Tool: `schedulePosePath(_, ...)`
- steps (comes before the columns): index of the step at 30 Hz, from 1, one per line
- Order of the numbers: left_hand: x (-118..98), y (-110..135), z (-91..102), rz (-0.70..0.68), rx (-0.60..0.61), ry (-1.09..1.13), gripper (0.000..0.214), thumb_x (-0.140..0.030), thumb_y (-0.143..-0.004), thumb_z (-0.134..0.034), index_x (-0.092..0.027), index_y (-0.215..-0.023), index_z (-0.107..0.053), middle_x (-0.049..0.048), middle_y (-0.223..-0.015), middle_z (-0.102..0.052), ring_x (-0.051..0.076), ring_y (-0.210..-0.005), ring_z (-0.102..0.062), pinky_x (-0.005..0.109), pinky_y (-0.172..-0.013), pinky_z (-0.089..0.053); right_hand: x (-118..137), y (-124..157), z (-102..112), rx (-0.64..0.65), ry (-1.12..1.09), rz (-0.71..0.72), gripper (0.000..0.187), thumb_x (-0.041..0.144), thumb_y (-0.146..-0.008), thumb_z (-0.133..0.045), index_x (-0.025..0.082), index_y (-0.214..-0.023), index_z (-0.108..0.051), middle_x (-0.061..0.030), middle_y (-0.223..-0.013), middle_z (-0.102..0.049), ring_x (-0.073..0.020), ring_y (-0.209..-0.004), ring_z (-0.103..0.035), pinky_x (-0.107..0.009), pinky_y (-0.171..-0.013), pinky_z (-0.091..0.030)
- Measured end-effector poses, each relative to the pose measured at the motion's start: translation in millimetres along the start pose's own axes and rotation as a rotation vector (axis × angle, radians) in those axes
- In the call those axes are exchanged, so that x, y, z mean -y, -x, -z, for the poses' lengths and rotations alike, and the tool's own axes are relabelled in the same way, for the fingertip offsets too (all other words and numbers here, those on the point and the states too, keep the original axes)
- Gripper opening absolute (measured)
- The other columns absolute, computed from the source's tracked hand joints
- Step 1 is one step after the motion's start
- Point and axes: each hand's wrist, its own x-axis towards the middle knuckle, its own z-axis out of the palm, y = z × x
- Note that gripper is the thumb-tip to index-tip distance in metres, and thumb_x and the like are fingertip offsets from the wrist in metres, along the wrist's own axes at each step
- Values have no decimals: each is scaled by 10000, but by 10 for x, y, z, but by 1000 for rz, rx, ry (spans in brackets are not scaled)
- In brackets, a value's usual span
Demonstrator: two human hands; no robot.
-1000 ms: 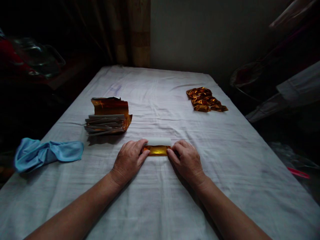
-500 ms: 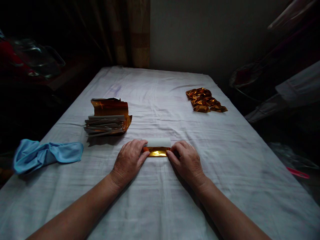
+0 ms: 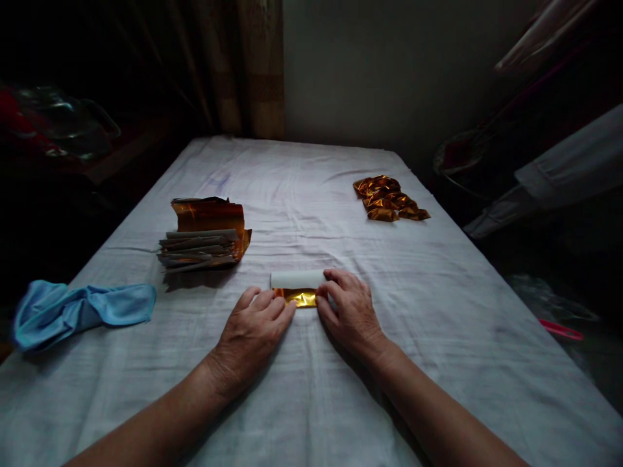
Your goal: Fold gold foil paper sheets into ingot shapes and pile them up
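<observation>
A small sheet of gold foil paper (image 3: 302,298) lies in front of me, its pale back (image 3: 296,279) curling up along the far side and its shiny gold face folded along the near side. My left hand (image 3: 256,334) is at its left end, the thumb tip pressing on the gold strip and the fingers bent beside it. At the right end, my right hand (image 3: 351,310) pinches the paper between thumb and curled fingers, with a fingertip on the far pale edge. The finger undersides are hidden.
Left of centre stands a stack of curled gold foil sheets (image 3: 202,250). A blue cloth (image 3: 87,311) lies at the left edge. Several folded gold foil pieces (image 3: 384,200) sit at the far right on the white-covered table (image 3: 302,402). A glass jug (image 3: 73,123) is at the dim left.
My left hand has slid slightly down and off the paper's far left corner, leaving that corner in view. My right fingers have reached onto the far pale edge. The whole view has shifted slightly.
</observation>
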Motion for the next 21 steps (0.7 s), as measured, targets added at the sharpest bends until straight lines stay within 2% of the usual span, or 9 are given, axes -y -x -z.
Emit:
schedulePosePath(4, -41, 33, -28, 1, 43, 2, 335, -87, -940, -498, -164, -1246, -612, 72, -971, -684, 254, -950, -619, 446, -919, -426, 131, -69, -10, 9, 45, -80, 174, 382, -840, -691, 224, -809, -626, -118, -1215, -634, -299, -1139, -544, -453, -941, -378)
schedulePosePath(8, -36, 43, -34, 0, 87, -14, 372, -71, -926, -496, -172, -1266, -606, 74, -987, -681, 252, -939, -624, 444, -917, -428, 164, -73, -40, 24, 59, -109, 204, 400, -841, -712, 221, -842, -615, -126, -1254, -623, -305, -1182, -526, -459, -950, -368)
schedulePosePath(14, -9, 71, -10, -34, 44, -59, 381, -7, -907, -459, -169, -1200, -640, 71, -1032, -712, 251, -963, -645, 436, -922, -416, 16, 22, 8, 33, 29, -114, 176, 349, -850, -717, 225, -924, -617, -128, -1328, -595, -299, -1272, -501, -474, -1005, -364)
schedulePosePath(21, 52, 202, 2, -58, 4, -114, 455, 45, -890, -390, -170, -1196, -650, 63, -1161, -724, 257, -1034, -640, 449, -921, -404, -126, 69, 87, 41, 7, -147, 141, 305, -835, -718, 229, -918, -635, -132, -1366, -577, -311, -1315, -477, -515, -1030, -366)
